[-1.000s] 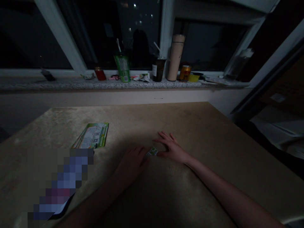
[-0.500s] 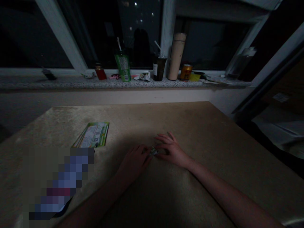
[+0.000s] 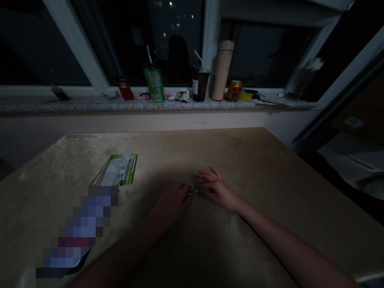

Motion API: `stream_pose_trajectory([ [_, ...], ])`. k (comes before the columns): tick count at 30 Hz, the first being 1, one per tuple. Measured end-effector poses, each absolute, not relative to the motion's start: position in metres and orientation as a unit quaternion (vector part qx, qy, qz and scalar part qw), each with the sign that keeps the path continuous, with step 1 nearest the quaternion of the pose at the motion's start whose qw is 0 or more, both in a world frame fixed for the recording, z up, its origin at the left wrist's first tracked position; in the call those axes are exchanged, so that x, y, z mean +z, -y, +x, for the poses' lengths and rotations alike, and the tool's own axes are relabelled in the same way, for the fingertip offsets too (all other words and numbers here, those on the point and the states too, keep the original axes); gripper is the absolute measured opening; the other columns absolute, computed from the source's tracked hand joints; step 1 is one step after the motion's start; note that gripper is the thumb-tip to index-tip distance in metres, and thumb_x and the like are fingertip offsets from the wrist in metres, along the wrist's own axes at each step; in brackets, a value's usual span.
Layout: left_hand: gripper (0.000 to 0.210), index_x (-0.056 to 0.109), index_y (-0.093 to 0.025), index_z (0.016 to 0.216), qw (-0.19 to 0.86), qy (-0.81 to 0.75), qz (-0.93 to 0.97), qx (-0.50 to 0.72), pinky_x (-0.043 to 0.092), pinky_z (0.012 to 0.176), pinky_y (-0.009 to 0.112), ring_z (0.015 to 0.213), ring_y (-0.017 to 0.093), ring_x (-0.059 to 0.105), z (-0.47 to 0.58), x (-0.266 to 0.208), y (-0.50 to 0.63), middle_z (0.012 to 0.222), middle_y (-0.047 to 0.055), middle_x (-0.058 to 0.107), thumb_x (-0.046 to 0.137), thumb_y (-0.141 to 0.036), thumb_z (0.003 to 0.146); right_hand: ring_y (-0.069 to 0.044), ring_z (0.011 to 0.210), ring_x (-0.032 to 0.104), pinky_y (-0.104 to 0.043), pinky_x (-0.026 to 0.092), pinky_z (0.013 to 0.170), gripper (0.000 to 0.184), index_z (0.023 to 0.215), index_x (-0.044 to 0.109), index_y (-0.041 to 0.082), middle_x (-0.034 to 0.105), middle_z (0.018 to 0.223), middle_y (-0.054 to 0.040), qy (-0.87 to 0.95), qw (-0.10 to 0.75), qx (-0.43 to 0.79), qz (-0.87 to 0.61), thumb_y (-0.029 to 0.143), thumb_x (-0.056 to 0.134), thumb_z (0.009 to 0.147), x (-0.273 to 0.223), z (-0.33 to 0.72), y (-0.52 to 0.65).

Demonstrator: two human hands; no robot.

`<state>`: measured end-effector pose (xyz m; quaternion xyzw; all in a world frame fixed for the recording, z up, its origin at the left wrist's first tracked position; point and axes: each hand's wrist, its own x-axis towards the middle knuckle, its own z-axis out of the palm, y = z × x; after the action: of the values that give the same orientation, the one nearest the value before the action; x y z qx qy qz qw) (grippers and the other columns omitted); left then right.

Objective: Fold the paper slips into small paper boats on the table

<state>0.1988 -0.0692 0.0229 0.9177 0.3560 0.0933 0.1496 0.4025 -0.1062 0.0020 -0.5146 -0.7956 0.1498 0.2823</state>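
Note:
A small, crumpled-looking green and white piece sits at the middle of the table, between my two hands; it is too small and dark to tell its kind. From the left, my left hand pinches its near edge, palm down, with the fingers bent and partly in shadow. On the other side my right hand grips it between thumb and index finger, while its other fingers stretch out above the table. Both forearms rest low over the tabletop.
A stack of green printed cards or leaflets lies left of my hands, beside a pixelated phone-like object. On the windowsill stand a green cup, a dark cup, a pinkish tumbler, an orange can and a red jar.
The small green and white piece has shifted slightly left and seems turned between my fingertips. Both hands stay in nearly the same place.

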Motion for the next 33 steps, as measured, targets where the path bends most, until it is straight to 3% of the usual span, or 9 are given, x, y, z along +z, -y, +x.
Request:
stream_pose_trajectory([
  [5,0.031,0.053,-0.019,0.122,0.197,-0.359,0.902,0.135,0.049,0.077,0.03,0.089,0.02,0.062,0.198,0.018,0.065,0.108,0.006,0.061,0.048,-0.028,0.092,-0.019,0.122,0.048,-0.049,0.008,0.113,0.02,0.106,0.067,0.033,0.063,0.117,-0.0007,0.786,0.302,0.176,-0.509,0.032,0.057,0.089,0.004,0.401,0.107],
  [12,0.028,0.061,-0.022,0.115,0.262,-0.347,0.885,0.164,0.046,0.086,0.032,0.096,0.02,0.06,0.194,0.015,0.062,0.113,0.005,0.061,0.055,-0.026,0.088,-0.018,0.103,0.06,-0.048,0.013,0.111,0.024,0.106,0.067,0.028,0.068,0.102,-0.0011,0.746,0.342,0.229,-0.523,0.031,0.066,0.082,0.001,0.394,0.106],
  [18,0.03,0.062,-0.023,0.115,0.331,-0.344,0.86,0.179,0.048,0.083,0.032,0.093,0.022,0.064,0.196,0.012,0.063,0.106,0.004,0.067,0.059,-0.03,0.086,-0.019,0.09,0.063,-0.039,0.041,0.093,0.021,0.098,0.068,0.022,0.07,0.091,-0.0038,0.712,0.435,0.26,-0.486,0.02,0.069,0.077,0.001,0.385,0.107],
  [21,0.031,0.063,-0.024,0.115,0.369,-0.343,0.843,0.187,0.048,0.083,0.031,0.093,0.021,0.065,0.196,0.011,0.063,0.105,0.001,0.07,0.059,-0.032,0.086,-0.019,0.091,0.064,-0.032,0.048,0.082,0.024,0.1,0.068,0.021,0.069,0.095,-0.0047,0.687,0.46,0.292,-0.481,0.021,0.069,0.076,0.001,0.38,0.109],
  [33,0.028,0.067,-0.025,0.11,0.457,-0.326,0.803,0.199,0.05,0.081,0.03,0.091,0.021,0.067,0.193,0.012,0.057,0.099,-0.002,0.072,0.063,-0.031,0.083,-0.017,0.088,0.064,-0.029,0.05,0.076,0.019,0.098,0.069,0.021,0.069,0.096,-0.005,0.688,0.461,0.296,-0.476,0.024,0.067,0.08,-0.003,0.38,0.11],
])
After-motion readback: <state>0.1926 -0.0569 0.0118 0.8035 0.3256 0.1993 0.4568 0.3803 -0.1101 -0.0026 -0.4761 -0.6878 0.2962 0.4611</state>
